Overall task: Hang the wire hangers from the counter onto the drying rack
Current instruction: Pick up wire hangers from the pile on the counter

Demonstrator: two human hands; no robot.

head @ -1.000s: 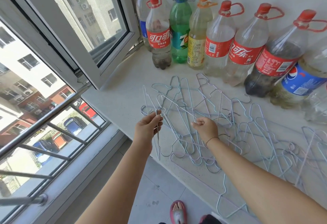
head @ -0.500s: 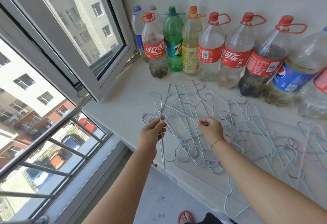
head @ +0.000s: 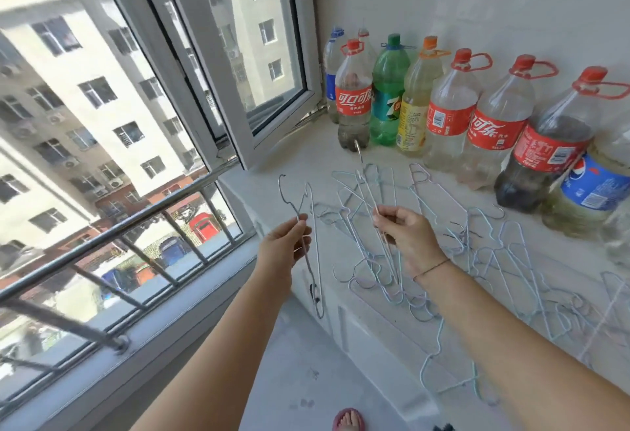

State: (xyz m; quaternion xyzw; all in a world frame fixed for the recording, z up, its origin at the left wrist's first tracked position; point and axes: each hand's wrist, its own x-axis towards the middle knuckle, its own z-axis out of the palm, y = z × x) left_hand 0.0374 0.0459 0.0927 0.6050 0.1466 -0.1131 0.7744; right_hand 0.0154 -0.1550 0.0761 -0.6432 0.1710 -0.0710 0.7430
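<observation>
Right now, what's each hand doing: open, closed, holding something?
Left hand: pinching a wire hanger.
Right hand: gripping a second wire hanger.

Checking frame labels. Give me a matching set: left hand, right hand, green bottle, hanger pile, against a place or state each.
1 left hand
2 right hand
3 green bottle
4 hanger pile

A spread on the counter
B stands in the row by the wall
C holds one hanger out past the counter edge
D pinches a hanger wire above the pile

Pairs: 1-C, 2-D, 3-B, 4-A
</observation>
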